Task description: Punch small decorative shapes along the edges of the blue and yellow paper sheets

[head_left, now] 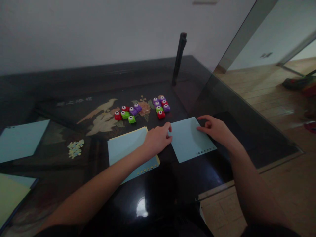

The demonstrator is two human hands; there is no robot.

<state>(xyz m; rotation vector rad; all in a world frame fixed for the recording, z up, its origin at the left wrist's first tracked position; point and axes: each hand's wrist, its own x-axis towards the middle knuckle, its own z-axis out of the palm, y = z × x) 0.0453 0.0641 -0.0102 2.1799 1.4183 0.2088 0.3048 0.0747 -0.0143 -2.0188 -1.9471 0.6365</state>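
A light blue sheet of paper (191, 138) with a row of punched shapes along its near edge lies on the dark table, between my two hands. My left hand (159, 137) has thumb and forefinger closed at the sheet's left edge. At the right edge, my right hand (214, 129) holds the paper between thumb and fingers. Under my left forearm is a stack of blue and yellow paper (127, 143), also punched along its near edge. Beyond the sheet stands a cluster of small craft punches (161, 114) in red, green and purple.
Another group of craft punches (125, 115) sits to the left. A little pile of paper cut-outs (75, 148) lies farther left, near a blue sheet (23, 140) and yellow paper (12, 197). A dark post (180, 54) rises at the back. The glossy table (153, 191) ends at the right.
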